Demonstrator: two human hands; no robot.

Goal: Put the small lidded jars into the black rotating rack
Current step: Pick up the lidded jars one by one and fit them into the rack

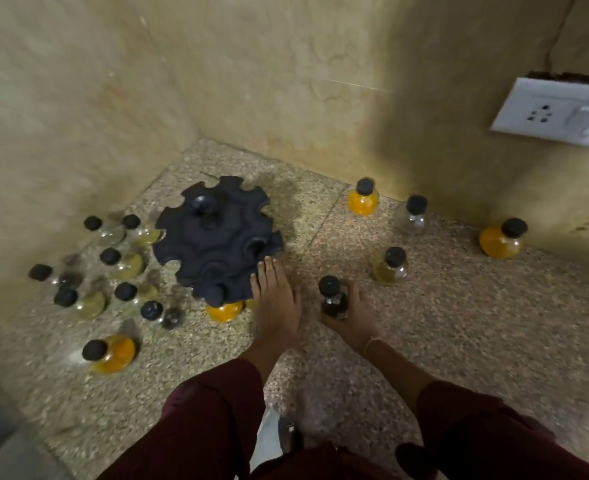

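Note:
The black rotating rack stands on the speckled stone counter, near the corner. My left hand rests flat against its near right rim, fingers together, holding nothing. One orange-filled jar hangs in a slot at the rack's near edge. My right hand is wrapped around a dark-filled jar with a black lid standing on the counter right of the rack.
Several black-lidded jars cluster left of the rack, one orange jar nearer me. To the right stand two orange jars, a clear one and a yellowish one. A wall socket is upper right.

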